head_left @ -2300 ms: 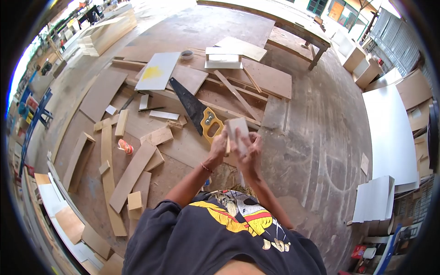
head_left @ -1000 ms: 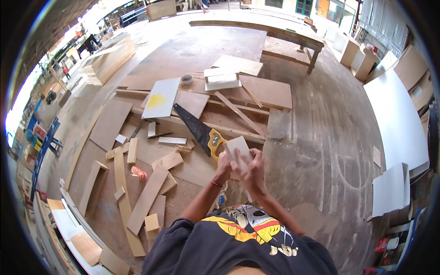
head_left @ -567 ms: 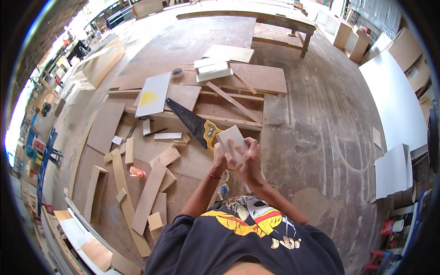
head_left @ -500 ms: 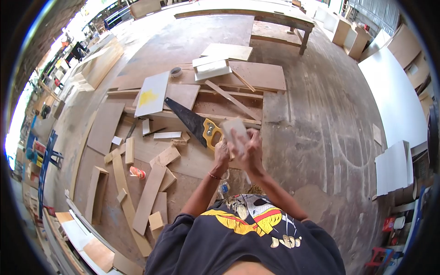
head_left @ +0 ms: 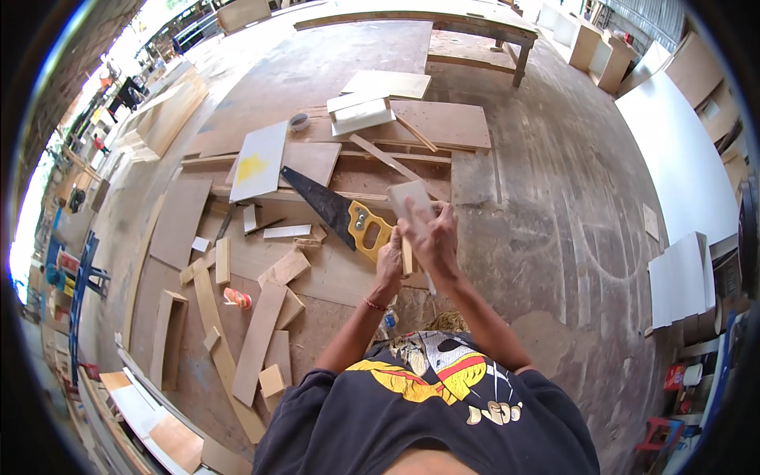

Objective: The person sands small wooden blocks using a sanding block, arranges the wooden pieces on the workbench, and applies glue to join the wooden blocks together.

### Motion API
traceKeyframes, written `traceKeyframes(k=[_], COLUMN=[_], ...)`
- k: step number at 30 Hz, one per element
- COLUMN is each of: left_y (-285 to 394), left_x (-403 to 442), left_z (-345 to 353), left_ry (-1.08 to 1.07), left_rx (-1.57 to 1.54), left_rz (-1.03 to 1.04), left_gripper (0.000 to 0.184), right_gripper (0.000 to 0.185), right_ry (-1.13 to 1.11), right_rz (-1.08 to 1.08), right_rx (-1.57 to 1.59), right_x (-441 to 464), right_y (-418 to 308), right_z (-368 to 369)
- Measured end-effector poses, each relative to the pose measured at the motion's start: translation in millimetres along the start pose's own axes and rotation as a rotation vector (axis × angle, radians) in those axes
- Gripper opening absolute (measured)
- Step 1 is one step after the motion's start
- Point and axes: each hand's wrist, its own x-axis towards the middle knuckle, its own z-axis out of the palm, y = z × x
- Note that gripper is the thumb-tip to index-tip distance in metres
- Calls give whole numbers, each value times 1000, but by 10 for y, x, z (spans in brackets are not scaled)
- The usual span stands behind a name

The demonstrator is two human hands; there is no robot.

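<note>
Just in front of my shirt, my left hand (head_left: 389,263) is closed around a narrow light-wood piece (head_left: 408,257). Close against it, my right hand (head_left: 438,241) grips a pale flat block (head_left: 409,198), its fingers wrapped over the block's side and partly blurred. How the block and the narrow piece touch is hidden by my fingers. A handsaw (head_left: 323,204) with a black blade and yellow handle lies to the left, its handle end beside my left hand and not held. A white board with a yellow stain (head_left: 258,162) lies beyond the saw tip.
Several wood offcuts (head_left: 260,344) and an orange-red object (head_left: 237,298) lie at left. A white box-like piece (head_left: 360,115), a round tin (head_left: 299,122) and plywood panels lie ahead. A wooden table (head_left: 416,20) stands farther back; white sheets (head_left: 673,150) lean at right.
Both hands have shifted slightly, the right one a little to the right and downward with the pale block. More of the saw handle and the narrow wood piece now shows.
</note>
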Motion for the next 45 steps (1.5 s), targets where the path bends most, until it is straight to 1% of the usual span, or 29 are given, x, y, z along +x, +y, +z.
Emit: traceKeyframes(k=[1, 2, 3, 5, 7, 9, 10, 11, 13, 14, 15, 18, 20, 21, 23, 24, 25, 27, 28, 31, 32, 33, 35, 36, 37, 38, 40, 43, 45], left_y=[70, 20, 41, 72, -124, -38, -26, 4, 85, 89, 98, 126, 22, 7, -46, 89, 54, 37, 162, 131, 135, 112, 7, -39, -111, -190, 51, 29, 98], left_x=[-65, -37, -34, -60, 133, 58, 70, 24, -95, -90, -94, -28, 76, 84, 86, 14, 4, -38, -80, -33, -71, -70, 38, 89, 107, 118, -45, 14, -5], left_z=[88, 109, 117, 88, -123, -14, 25, 58, 120, 108, 108, 75, -68, -88, -111, 24, 43, 88, 185, 112, 29, -32, -143, -161, -187, -206, 12, 23, -15], left_ry=[72, 106, 101, 69, -137, 5, 51, 49, 26, 32, 30, 44, -87, -87, -119, 38, 37, 6, 66, 22, 17, 22, -200, -168, -165, -134, -1, 12, -9], left_rx=[-18, -24, -24, -111, 475, -549, -473, -472, -167, -19, -16, -118, -431, -431, -641, -457, -454, -124, -94, -143, -52, -55, -606, -443, -442, -137, -104, -37, -45], left_rz=[-165, -130, -127, 25, 666, -60, -31, -33, -40, -106, -109, -77, 63, 64, -44, -23, -29, -63, -159, -86, -1, -5, -10, 35, 31, 145, -74, -163, -155], left_gripper=[49, 56, 56, 47, 35, 26, 34, 34, 47, 56, 56, 49, 43, 43, 38, 44, 44, 49, 54, 48, 38, 38, 31, 34, 34, 37, 47, 53, 47], right_gripper=[45, 45, 45, 46, 47, 48, 47, 46, 45, 46, 46, 49, 51, 51, 49, 47, 47, 44, 44, 41, 44, 44, 47, 46, 46, 46, 45, 42, 45], right_ry=[3, 25, 49, -2, -86, -30, -67, -103, -45, -28, -11, -19, -84, -84, -63, -69, -69, 13, 27, -14, -51, -58, -44, -35, -38, -68, -48, -14, -10], right_rz=[2, -9, -21, -29, -188, -204, -153, -99, -68, 8, 84, -52, -191, -191, -163, -120, -113, -36, 11, -42, -49, -49, -213, -217, -213, -145, -38, 40, -10], right_rx=[1, -28, -59, -80, -99, -79, -74, -69, -56, -9, 39, -40, -104, -104, -51, -16, -16, -55, -14, -28, -62, -62, -90, -93, -92, -84, -57, -24, -40], right_x=[-10, -11, 1, -192, -419, -429, -366, -297, -81, 15, 46, -120, -373, -418, -457, -397, -285, -44, 23, -53, -152, -292, -462, -456, -421, -332, -80, 55, -45], right_y=[27, 43, 54, -79, -169, -192, -171, -149, -65, -45, -23, -43, -205, -233, -245, -173, -128, -52, -25, -81, -138, -199, -286, -240, -185, -123, -67, -9, -29], right_z=[13, 24, 20, -73, -84, -94, -113, -128, -71, -61, -42, -16, -79, -92, -103, -57, -40, -27, -20, -54, -61, -83, -122, -86, -58, -27, 7, 59, 57])
